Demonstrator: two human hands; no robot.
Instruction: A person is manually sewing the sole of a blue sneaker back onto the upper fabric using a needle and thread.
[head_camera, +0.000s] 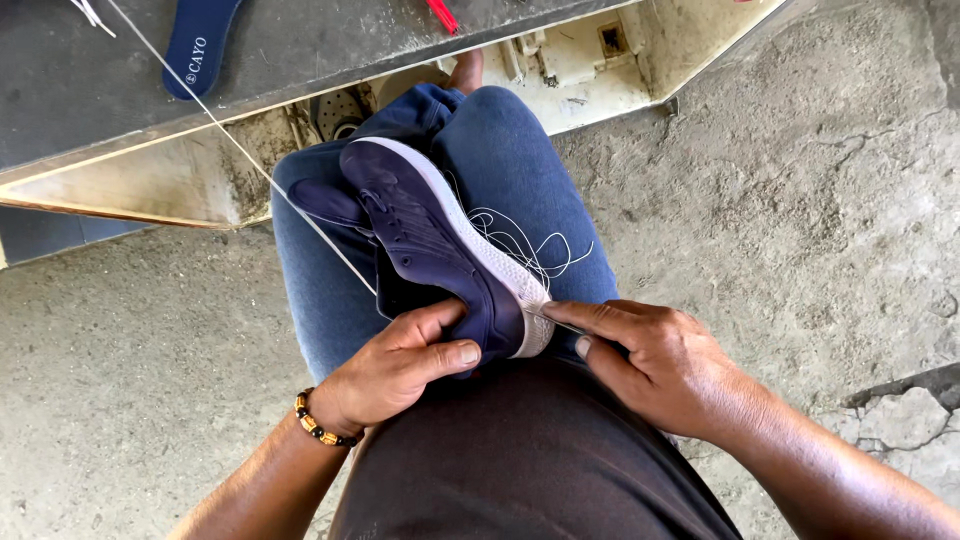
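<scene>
1. The left hand (395, 365) clamps the navy shoe (430, 235) by its toe, resting on the lap.
2. The right hand (660, 365) pinches a thin needle (552, 321) against the white sole (500, 270).
3. Risk: the needle could slip and prick the left thumb; the loose thread (520, 245) may tangle.

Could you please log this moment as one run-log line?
left hand: grips navy shoe toe | right hand: thin tool at white sole | thread: loose

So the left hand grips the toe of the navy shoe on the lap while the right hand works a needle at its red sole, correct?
Not quite: the sole is white, not red. The head view shows the left hand gripping the toe of the navy shoe on the lap, while the right hand works a thin needle at the sole's edge, with white thread trailing beside it.
</scene>
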